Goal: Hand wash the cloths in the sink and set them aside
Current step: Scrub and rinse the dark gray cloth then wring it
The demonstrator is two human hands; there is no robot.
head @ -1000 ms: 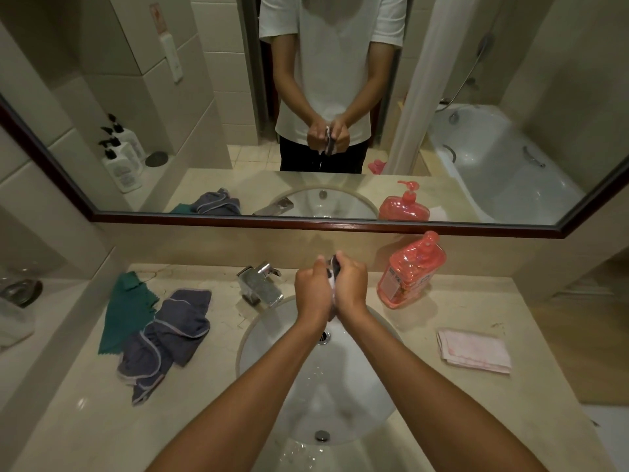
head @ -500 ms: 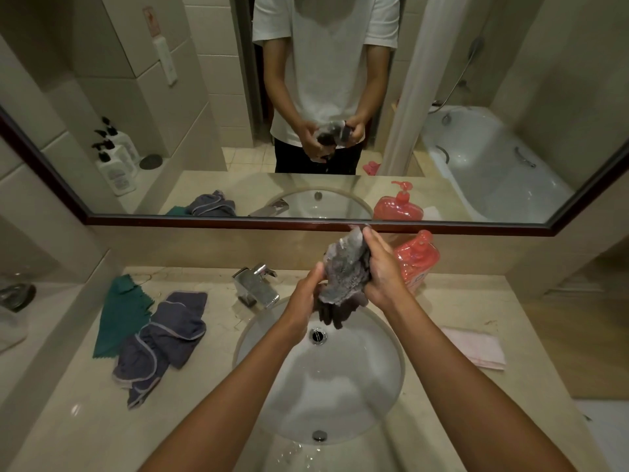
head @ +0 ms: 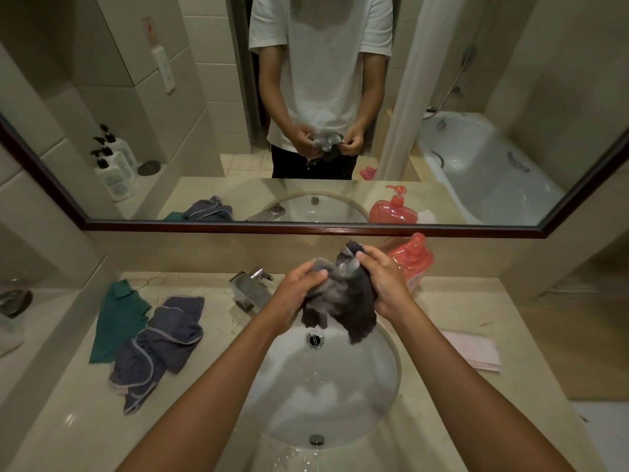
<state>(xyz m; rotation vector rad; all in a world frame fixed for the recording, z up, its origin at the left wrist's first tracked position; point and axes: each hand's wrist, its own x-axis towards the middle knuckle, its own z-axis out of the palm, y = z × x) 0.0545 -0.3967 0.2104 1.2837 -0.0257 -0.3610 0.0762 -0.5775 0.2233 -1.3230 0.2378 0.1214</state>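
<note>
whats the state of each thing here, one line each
dark cloth: wet, bunched, held over the sink
left hand: grips the cloth
right hand: grips the cloth
sink: wet, unplugged
faucet: off
grey cloth: crumpled on counter
green cloth: flat
pink cloth: folded

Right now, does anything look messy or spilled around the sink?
Yes. Water has splashed onto the counter at the sink's near edge, and the wet cloth held in both hands drips into the bowl. A grey cloth lies crumpled on the left, overlapping a green cloth.
</note>
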